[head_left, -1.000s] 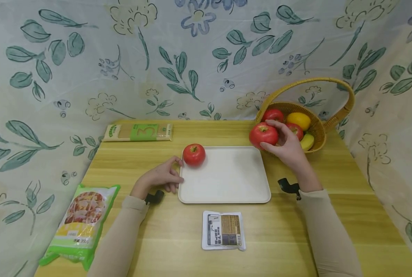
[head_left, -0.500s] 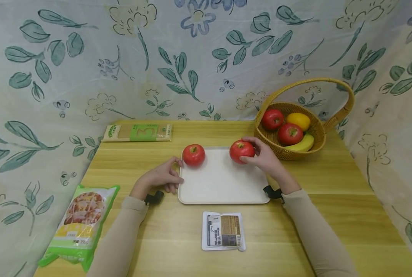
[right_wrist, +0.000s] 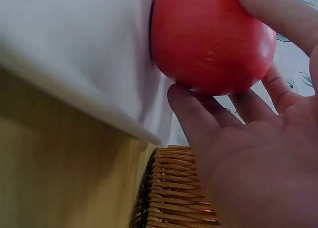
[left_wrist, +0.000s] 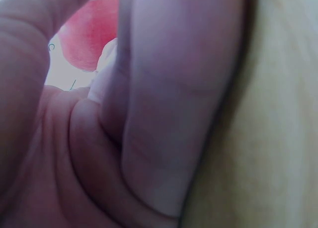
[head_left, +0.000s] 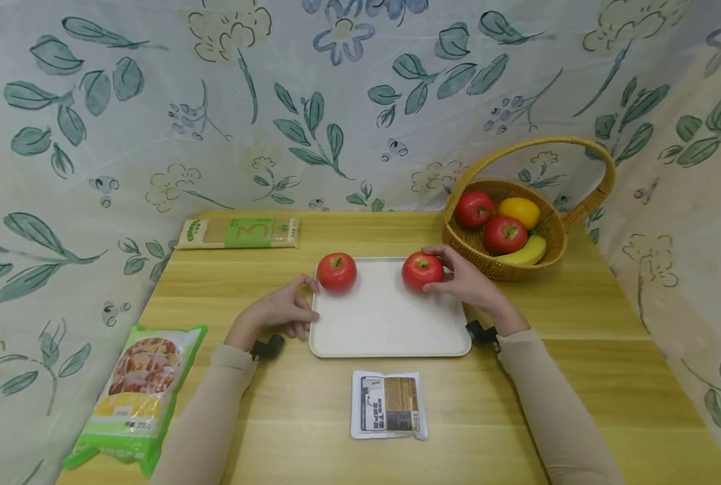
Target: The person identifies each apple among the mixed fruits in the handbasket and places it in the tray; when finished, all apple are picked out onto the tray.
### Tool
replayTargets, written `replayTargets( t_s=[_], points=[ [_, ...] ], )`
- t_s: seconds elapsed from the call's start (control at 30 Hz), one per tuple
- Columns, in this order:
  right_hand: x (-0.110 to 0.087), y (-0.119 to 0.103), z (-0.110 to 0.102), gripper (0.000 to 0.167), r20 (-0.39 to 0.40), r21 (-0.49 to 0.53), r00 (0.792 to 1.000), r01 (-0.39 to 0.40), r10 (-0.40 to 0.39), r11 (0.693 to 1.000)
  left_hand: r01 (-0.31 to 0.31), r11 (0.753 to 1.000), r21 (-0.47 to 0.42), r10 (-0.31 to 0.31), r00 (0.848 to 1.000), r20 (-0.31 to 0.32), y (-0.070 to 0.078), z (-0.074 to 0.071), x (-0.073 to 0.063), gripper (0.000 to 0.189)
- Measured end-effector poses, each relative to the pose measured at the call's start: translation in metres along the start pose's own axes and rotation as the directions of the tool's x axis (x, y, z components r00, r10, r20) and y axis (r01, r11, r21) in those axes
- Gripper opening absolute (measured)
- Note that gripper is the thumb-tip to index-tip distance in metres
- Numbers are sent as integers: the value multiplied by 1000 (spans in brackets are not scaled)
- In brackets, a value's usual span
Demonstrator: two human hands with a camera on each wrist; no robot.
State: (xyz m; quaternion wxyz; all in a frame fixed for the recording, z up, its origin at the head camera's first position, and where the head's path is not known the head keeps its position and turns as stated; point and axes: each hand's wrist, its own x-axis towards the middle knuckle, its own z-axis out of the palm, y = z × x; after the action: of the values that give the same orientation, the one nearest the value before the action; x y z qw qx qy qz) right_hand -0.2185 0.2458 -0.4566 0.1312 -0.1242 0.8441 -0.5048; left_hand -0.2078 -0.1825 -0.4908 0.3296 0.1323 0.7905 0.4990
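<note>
A printed food bag (head_left: 136, 394) lies on the table (head_left: 585, 391) at far left; a noodle pack (head_left: 239, 232) lies along the back edge. The left hand (head_left: 281, 306) touches the tray's left rim with bent fingers; whether it pinches the rim cannot be told. The left apple (head_left: 337, 272) sits in the back-left corner of the white tray (head_left: 391, 323). White surface spans between both apples and the front rim; a flat packet (head_left: 389, 405) lies just beyond. The right hand (head_left: 463, 279) grasps the right apple (head_left: 413, 273), near the back-right corner. The right wrist view alone shows fingertips beneath the apple, against the tray. The fruit basket (head_left: 512, 271) stands close behind that hand.
</note>
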Motion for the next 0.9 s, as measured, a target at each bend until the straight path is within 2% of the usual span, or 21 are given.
replayTargets(
  t_s=[0.23, 0.43, 0.53, 0.63, 0.7, 0.8, 0.9],
  points=[
    [2, 5, -3, 82, 8, -19, 1000, 29, -29, 999, 3, 1000, 4, -3, 1000, -6, -1, -1, -1, 60],
    [-9, -9, -21, 84, 4, -75, 996, 92, -92, 993, 6, 1000, 5, -6, 1000, -4, -2, 0, 0, 59],
    [-20, -20, -38, 77, -77, -96, 989, 122, -130, 988, 3, 1000, 4, -3, 1000, -2, -2, 0, 0, 60],
    [-29, -22, -59, 74, -192, -101, 971, 126, -144, 987, 3, 1000, -1, -3, 1000, 0, -1, -1, -1, 61],
    [-31, -17, -73, 75, -265, -107, 956, 99, -124, 989, 5, 1000, -4, -5, 1000, 0, -1, -1, -1, 61],
    [-31, -5, -97, 80, -362, -128, 930, 15, -61, 992, 5, 1000, -4, -5, 1000, 2, -1, -2, -1, 60],
    [-29, 8, -119, 86, -407, -139, 913, -65, 2, 988, 3, 1000, -5, -3, 1000, 4, -1, -1, 0, 60]
  ],
)
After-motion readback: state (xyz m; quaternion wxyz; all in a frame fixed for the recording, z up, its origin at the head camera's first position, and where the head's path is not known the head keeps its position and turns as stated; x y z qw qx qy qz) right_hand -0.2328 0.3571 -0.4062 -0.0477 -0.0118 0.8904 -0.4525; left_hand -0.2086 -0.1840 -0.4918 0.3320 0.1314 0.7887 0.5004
